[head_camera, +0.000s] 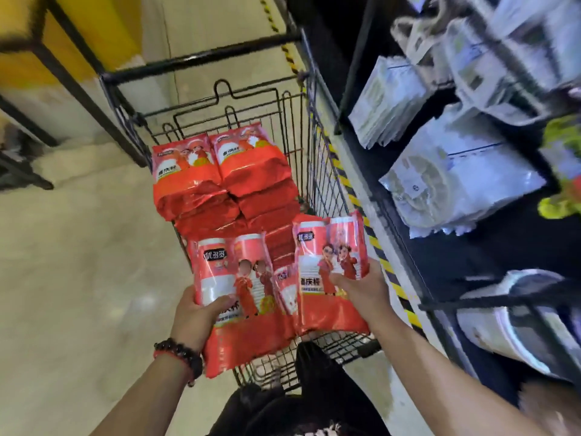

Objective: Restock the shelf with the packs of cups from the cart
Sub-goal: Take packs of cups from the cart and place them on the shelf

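A black wire cart stands in front of me with several red packs of cups stacked at its far end. My left hand grips one red pack of cups over the cart's near end. My right hand holds a second red pack beside it, slightly higher and closer to the shelf. Another pack shows between the two held ones. The dark shelf runs along the right side of the cart.
The shelf holds blurred white and clear packaged goods on several levels, plus something yellow-green at the far right. A yellow-and-black striped strip marks the shelf's base. A black frame with yellow panels stands at the upper left. Pale floor lies left.
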A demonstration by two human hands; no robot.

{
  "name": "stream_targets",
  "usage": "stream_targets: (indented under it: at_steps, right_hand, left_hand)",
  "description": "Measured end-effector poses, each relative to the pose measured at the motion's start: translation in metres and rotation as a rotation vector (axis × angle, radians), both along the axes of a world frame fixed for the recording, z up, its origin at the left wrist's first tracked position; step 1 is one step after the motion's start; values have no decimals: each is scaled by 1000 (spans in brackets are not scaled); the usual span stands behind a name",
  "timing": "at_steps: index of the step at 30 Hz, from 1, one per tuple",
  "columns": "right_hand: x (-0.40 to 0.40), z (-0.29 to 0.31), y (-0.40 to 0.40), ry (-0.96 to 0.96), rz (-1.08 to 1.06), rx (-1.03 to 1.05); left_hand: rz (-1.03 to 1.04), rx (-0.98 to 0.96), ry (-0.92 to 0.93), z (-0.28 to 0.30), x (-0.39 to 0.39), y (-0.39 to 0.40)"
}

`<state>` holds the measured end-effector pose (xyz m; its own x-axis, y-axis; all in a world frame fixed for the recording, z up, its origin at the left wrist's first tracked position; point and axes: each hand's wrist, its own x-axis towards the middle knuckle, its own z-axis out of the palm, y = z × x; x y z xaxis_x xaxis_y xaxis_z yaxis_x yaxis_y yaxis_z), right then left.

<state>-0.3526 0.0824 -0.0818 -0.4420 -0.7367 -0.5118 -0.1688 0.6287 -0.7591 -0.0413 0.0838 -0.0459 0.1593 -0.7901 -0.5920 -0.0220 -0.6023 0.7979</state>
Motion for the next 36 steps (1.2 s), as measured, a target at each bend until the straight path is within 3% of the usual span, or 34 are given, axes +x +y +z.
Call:
stream_targets:
  at_steps: [10, 19, 36]
  right_hand:
    - [-12, 55, 147, 74, -473, -148]
    - [-39, 121, 312, 151, -908, -329]
    - [-107, 140, 719, 270, -1521, -286]
  left_hand:
    - [-460, -165, 67, 29, -54, 7]
    - [-849, -283, 193, 63, -168, 76]
    - [-1376, -369, 342, 102, -408, 393]
